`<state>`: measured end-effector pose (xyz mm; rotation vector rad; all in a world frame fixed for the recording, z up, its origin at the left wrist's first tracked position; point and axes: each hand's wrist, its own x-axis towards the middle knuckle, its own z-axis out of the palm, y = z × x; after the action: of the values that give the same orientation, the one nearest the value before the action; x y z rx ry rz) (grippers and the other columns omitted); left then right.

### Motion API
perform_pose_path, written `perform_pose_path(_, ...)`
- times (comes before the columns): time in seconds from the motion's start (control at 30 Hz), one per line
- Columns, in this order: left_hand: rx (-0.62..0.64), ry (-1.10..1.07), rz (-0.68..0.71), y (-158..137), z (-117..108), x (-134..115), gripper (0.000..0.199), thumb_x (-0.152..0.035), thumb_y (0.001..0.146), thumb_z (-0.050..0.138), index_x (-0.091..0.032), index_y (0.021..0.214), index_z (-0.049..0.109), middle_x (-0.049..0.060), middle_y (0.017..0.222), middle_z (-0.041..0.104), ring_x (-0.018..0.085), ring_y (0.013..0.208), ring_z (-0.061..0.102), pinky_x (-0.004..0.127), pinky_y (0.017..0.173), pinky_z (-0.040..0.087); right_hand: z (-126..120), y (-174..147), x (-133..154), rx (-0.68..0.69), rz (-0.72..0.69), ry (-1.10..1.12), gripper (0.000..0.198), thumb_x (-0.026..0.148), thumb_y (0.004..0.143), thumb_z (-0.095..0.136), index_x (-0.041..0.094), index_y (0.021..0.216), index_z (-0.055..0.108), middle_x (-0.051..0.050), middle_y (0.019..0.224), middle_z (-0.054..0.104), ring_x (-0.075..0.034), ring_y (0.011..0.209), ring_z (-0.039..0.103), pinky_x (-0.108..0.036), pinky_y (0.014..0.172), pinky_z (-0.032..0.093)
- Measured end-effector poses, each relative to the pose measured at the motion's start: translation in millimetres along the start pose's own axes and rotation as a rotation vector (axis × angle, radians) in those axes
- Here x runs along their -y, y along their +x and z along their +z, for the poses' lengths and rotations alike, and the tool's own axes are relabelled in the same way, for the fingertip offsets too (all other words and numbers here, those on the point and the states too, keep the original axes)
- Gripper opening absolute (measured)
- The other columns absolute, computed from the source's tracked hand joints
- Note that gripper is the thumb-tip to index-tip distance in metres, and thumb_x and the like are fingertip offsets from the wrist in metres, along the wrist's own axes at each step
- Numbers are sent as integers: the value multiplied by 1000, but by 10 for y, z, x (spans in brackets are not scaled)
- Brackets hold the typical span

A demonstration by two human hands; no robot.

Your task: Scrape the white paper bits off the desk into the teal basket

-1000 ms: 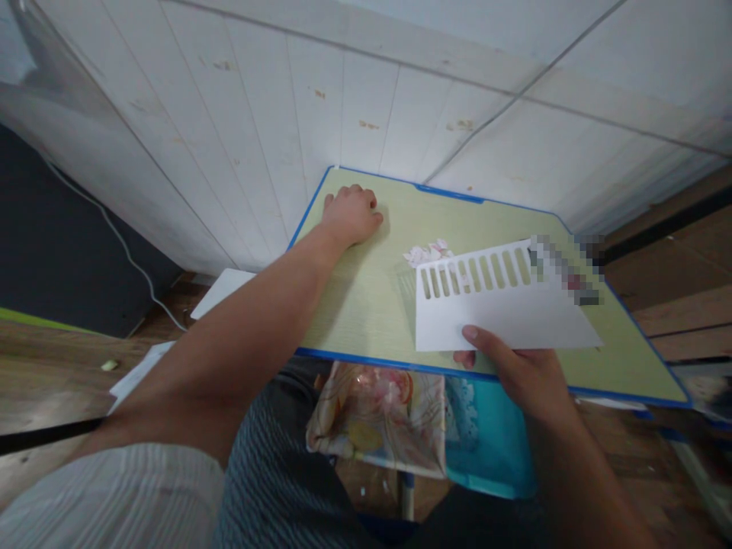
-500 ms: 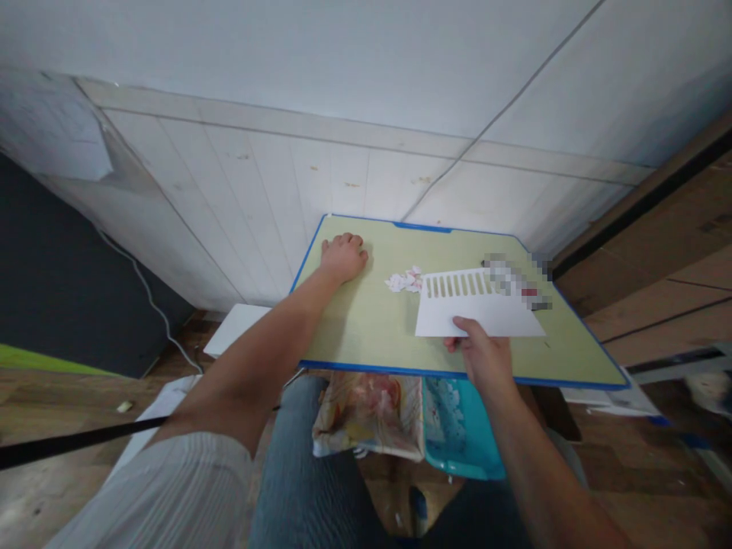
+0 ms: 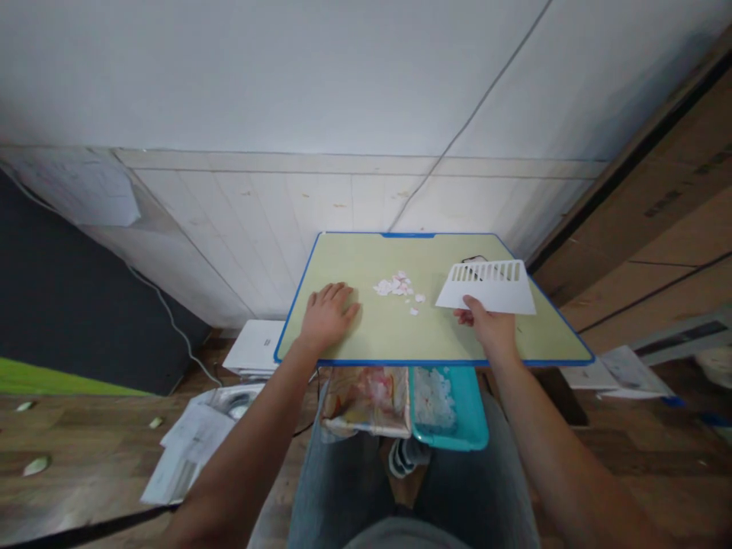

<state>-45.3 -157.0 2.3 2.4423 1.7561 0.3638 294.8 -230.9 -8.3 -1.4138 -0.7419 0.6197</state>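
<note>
My right hand [image 3: 486, 324] grips a white card with a row of slots [image 3: 486, 296], thumb on top and fingers beneath. The card is held over the right part of a pale green board with a blue rim [image 3: 371, 335]. My left hand [image 3: 329, 316] rests on the board's left side, fingers spread, holding nothing. Between the hands lies a small heap of torn, pinkish-white paper scraps [image 3: 394, 284], with a few loose bits nearer me. Behind the card a dark, thin-edged object [image 3: 473, 259] shows only in part.
Under the board's front edge are a lined bin with mixed contents [image 3: 366, 427] and a turquoise basin [image 3: 451, 441] holding whitish bits. White boxes and papers [image 3: 194, 435] lie on the floor at left. A wall [image 3: 320, 198] stands behind the board, cartons [image 3: 657, 252] at right.
The slotted card has moved right, away from the scraps, in my right hand. My left hand has come back toward me on the board. The view has shifted.
</note>
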Motion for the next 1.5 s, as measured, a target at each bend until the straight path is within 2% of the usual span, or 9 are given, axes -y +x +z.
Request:
perform_pose_path(0.2, -74, -43, 3, -37, 29, 26, 49, -45, 118, 55, -29, 158, 78, 12, 181, 70, 36, 174, 58, 69, 153, 31, 18, -121, -91, 126, -37, -124, 46, 67, 83, 93, 24, 84, 77, -7, 68, 82, -25, 57, 74, -40, 62, 68)
perform_pose_path(0.4, -59, -78, -11, -71, 15, 65, 48, -46, 115, 56, -28, 153, 79, 14, 174, 74, 38, 168, 63, 69, 151, 34, 71, -183, -1, 219, -18, -243, 52, 73, 90, 89, 25, 77, 78, -9, 71, 83, -27, 62, 78, -44, 72, 72)
perform_pose_path(0.57, -67, -90, -19, -84, 36, 76, 47, -47, 114, 56, -30, 151, 79, 13, 172, 76, 39, 166, 64, 70, 150, 35, 30, -180, 6, 138, -18, -290, 49, 72, 93, 87, 27, 74, 76, -8, 68, 81, -28, 63, 79, -46, 76, 74)
perform_pose_path(0.8, -50, -94, -12, -116, 23, 56, 44, -45, 115, 56, -33, 151, 79, 12, 172, 76, 39, 167, 63, 69, 150, 36, 9, -69, 83, 23, 15, -227, 31, 55, 87, 88, 26, 85, 77, -5, 69, 82, -24, 56, 73, -39, 60, 67)
perform_pose_path(0.97, -47, -106, -1, -124, 3, 23, 44, -42, 116, 56, -31, 151, 80, 13, 170, 77, 40, 165, 65, 70, 150, 35, 65, 339, 148, 33, 110, -213, 22, 44, 71, 83, 25, 77, 75, -5, 59, 75, -21, 45, 63, -32, 41, 49)
perform_pose_path(1.03, -48, -100, -5, -125, -1, 6, 44, -41, 116, 56, -29, 151, 79, 14, 170, 76, 40, 165, 64, 71, 150, 35, 170, 461, 150, 90, 142, -286, 19, 42, 70, 79, 24, 68, 73, -7, 54, 71, -21, 42, 59, -32, 40, 46)
perform_pose_path(1.17, -38, -86, -5, -131, -18, -32, 42, -39, 116, 58, -28, 151, 80, 15, 170, 76, 40, 165, 64, 70, 151, 34, 527, 503, 193, 282, 90, -318, 18, 40, 75, 75, 23, 67, 74, -8, 56, 72, -22, 44, 62, -35, 46, 51)
perform_pose_path(1.37, -34, -90, -6, -139, -37, -51, 41, -39, 117, 60, -27, 152, 79, 14, 171, 76, 40, 165, 64, 70, 152, 32, 1093, 319, 367, 332, -65, -348, 20, 36, 84, 70, 22, 70, 75, -6, 60, 76, -20, 48, 67, -30, 52, 54)
perform_pose_path(1.5, -59, -106, 6, -137, 5, -26, 41, -38, 116, 62, -26, 151, 79, 16, 171, 76, 40, 164, 64, 72, 151, 33, 1330, 301, 352, 477, -15, -373, 20, 32, 86, 74, 21, 69, 75, -7, 61, 78, -20, 46, 67, -29, 47, 51)
